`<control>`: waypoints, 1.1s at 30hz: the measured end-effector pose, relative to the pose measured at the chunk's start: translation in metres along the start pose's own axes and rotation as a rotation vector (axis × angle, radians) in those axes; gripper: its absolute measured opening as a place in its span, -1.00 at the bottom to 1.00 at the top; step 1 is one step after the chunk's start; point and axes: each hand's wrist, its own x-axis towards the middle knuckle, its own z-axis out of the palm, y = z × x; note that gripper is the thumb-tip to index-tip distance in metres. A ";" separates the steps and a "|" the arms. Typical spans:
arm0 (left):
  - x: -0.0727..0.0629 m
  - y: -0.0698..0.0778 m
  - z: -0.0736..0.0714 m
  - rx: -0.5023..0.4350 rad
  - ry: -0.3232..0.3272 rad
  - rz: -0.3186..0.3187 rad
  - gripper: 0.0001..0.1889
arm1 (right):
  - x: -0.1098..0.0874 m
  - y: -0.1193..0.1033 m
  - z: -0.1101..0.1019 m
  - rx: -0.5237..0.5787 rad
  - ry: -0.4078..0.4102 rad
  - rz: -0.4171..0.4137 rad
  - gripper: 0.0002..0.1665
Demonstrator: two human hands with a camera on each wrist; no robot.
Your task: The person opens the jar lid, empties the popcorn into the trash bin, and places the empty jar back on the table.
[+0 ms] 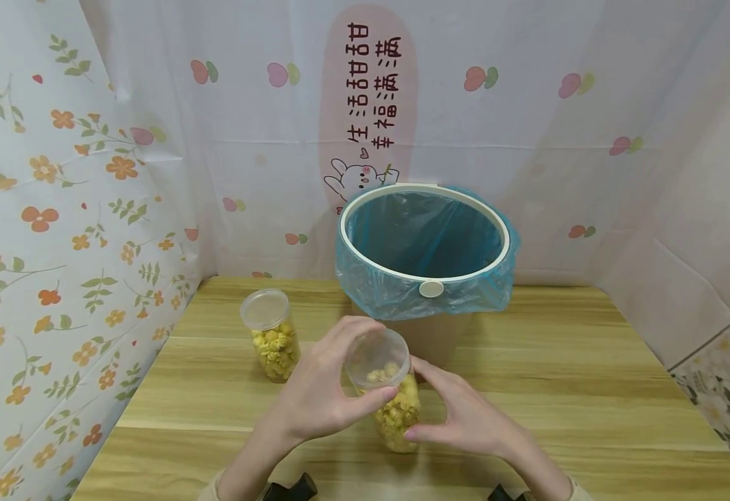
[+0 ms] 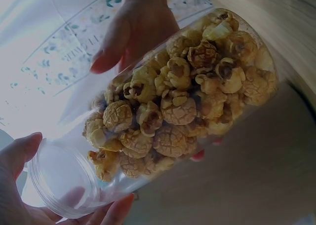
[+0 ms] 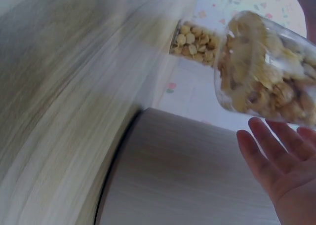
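A clear plastic jar (image 1: 399,412) of yellow popcorn leans slightly in front of the bin. My left hand (image 1: 323,383) grips it round its clear top, thumb on the near side and fingers on the far side. In the left wrist view the popcorn (image 2: 168,101) fills the lower part of the jar. Its base is raised off the table in the right wrist view. My right hand (image 1: 465,417) is spread around the lower body, its thumb near the base. The right fingers (image 3: 276,146) look extended, their tips close beside the jar's wall.
A second jar of popcorn (image 1: 275,341) stands upright at the left on the wooden table (image 1: 559,390). Behind my hands stands a bin (image 1: 440,334) with a white rim and a blue plastic bag (image 1: 396,292). Patterned cloth (image 1: 258,174) hangs at the back and sides.
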 end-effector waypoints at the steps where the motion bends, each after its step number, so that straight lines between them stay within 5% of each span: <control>1: 0.000 0.001 0.001 -0.003 -0.003 0.012 -0.28 | 0.000 -0.001 0.000 -0.001 -0.001 -0.009 0.08; 7: 0.002 0.007 0.007 -0.001 -0.007 0.050 -0.20 | -0.002 -0.001 -0.002 0.041 0.024 -0.048 -0.04; 14: 0.003 0.009 0.009 -0.017 -0.049 0.008 -0.16 | -0.003 0.001 -0.009 0.145 -0.019 -0.054 -0.11; 24: 0.001 0.001 0.003 -0.226 -0.247 0.022 -0.19 | -0.006 0.004 -0.020 0.215 -0.102 -0.156 -0.19; 33: 0.003 -0.003 0.005 -0.273 -0.162 0.048 -0.25 | -0.006 0.005 -0.025 0.223 -0.071 -0.214 -0.19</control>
